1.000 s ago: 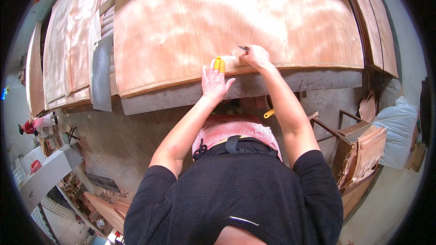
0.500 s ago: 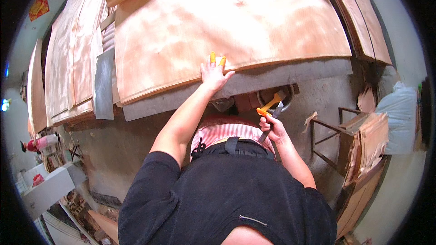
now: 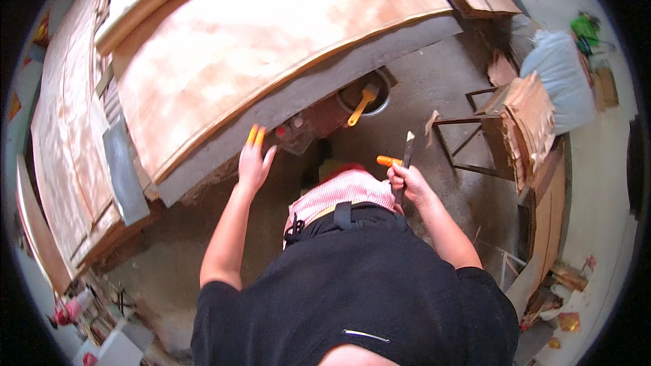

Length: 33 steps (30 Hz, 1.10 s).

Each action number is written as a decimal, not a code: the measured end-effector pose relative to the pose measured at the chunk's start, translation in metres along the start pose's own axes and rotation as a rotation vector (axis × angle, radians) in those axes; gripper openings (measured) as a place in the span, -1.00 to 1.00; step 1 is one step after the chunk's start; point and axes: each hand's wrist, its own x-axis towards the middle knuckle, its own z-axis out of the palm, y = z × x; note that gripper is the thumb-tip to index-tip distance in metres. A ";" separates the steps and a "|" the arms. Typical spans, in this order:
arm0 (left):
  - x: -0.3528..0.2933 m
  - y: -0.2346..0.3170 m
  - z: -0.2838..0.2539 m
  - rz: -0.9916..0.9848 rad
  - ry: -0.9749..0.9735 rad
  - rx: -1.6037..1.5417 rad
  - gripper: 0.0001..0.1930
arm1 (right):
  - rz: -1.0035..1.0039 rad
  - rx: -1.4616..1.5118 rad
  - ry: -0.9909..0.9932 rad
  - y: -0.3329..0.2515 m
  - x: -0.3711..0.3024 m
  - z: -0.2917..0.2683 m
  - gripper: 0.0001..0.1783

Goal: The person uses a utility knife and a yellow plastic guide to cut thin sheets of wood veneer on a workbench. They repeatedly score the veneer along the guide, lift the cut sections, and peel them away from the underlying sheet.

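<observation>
My left hand [image 3: 252, 166] is open, its fingers stretched out and two of them capped with orange finger sleeves. It hovers by the front edge of the grey board [image 3: 298, 98] beneath a stack of wood veneer sheets [image 3: 271, 34], holding nothing. Closed in my right hand [image 3: 410, 183] is a dark, narrow flat tool with a pale tip [image 3: 407, 152], held upright; its exact kind is unclear. The right index finger, also in an orange sleeve, points out to the left. Beyond that hand, a yellow-handled brush [image 3: 364, 104] rests in a round dark basin [image 3: 386, 98].
A metal frame stand [image 3: 468, 163] with stacked veneer scraps [image 3: 525, 129] is at the right, beside a pale blue bag [image 3: 557, 81]. Under the bench edge lies a clear plastic bag [image 3: 295, 137]. A grey strip [image 3: 125, 173] hangs over the bench's left part.
My left hand has come off the veneer and moved back toward me. The view has swung round to the right. My right hand still grips the dark tool, now more upright.
</observation>
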 end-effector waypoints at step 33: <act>0.154 0.351 0.185 0.132 -0.804 0.303 -0.45 | -0.219 0.065 0.279 -0.131 -0.008 -0.382 -0.68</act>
